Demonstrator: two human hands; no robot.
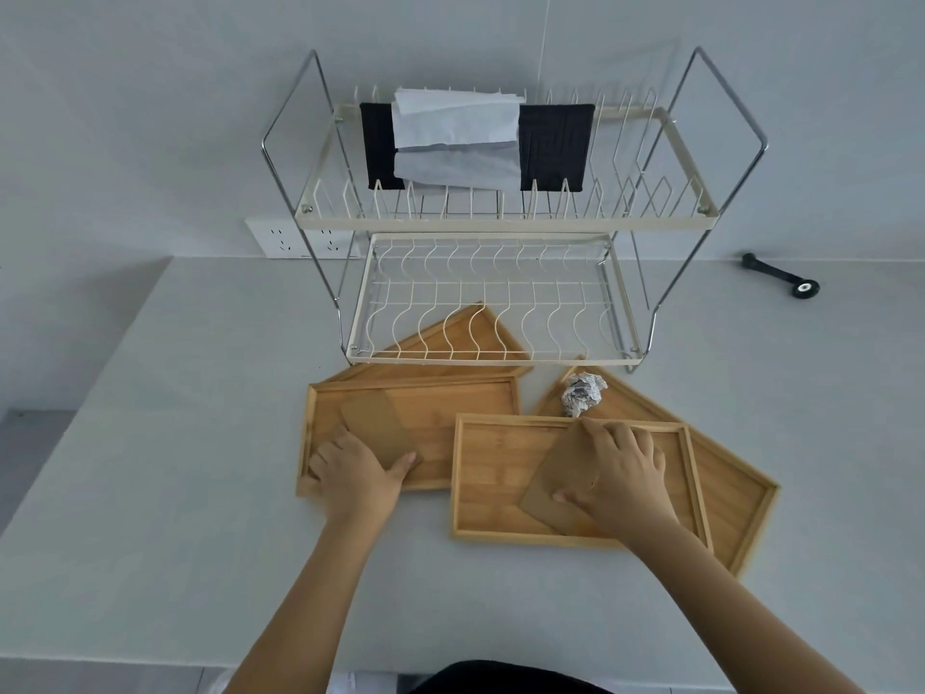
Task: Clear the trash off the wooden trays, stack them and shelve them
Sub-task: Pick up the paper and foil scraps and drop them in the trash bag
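Observation:
Several wooden trays lie on the white counter in front of a two-tier dish rack [493, 362]. My left hand [353, 470] rests on a brown paper scrap [380, 425] in the left tray [450, 393], thumb pressing the scrap's near end. My right hand [618, 475] pinches a second brown paper piece [560, 475] in the front tray [493, 498]. A crumpled grey-white paper ball [580, 394] sits on the right tray [731, 493], which lies partly under the front tray. Another tray [453, 333] lies partly under the rack's lower shelf.
The rack's upper shelf holds a black cloth [553, 145] and white paper towels [455, 135]. A black tool [783, 277] lies at the back right of the counter. A wall socket [280, 237] is behind the rack on the left. The counter edge runs along the left.

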